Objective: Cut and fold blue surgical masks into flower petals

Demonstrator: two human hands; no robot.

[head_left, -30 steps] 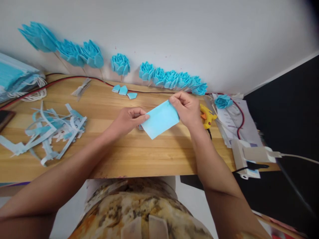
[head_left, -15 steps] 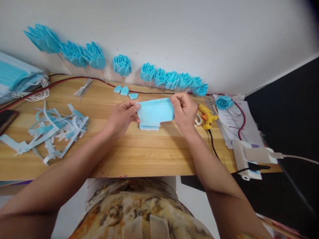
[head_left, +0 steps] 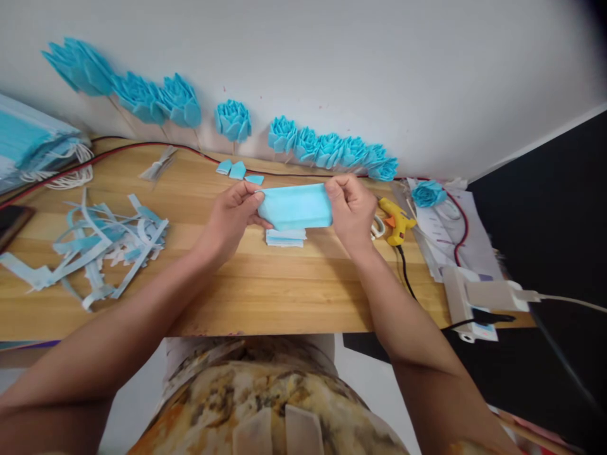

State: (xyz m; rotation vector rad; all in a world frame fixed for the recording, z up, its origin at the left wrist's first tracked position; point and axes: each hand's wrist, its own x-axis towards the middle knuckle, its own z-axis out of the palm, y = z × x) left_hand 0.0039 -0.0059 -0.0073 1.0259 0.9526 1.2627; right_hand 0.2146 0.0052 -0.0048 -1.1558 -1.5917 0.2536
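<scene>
I hold a light blue rectangular sheet (head_left: 296,207) between both hands above the wooden table (head_left: 265,291). My left hand (head_left: 231,215) pinches its left end with thumb and fingers. My right hand (head_left: 351,208) pinches its right end. The sheet looks folded over lengthwise into a narrow band. Just below it, a small stack of similar blue pieces (head_left: 285,237) lies flat on the table.
Blue folded flowers (head_left: 332,151) line the white wall. Blue and white scrap strips (head_left: 102,243) lie at left, stacked face masks (head_left: 28,142) at far left. A yellow glue gun (head_left: 397,220), papers (head_left: 446,234) and a white power adapter (head_left: 478,297) sit at right. A red cable (head_left: 142,148) runs along the back.
My left hand rose from the table and took the sheet's left end. The sheet went from a tilted open rectangle to a level, narrower folded band, uncovering the stack beneath.
</scene>
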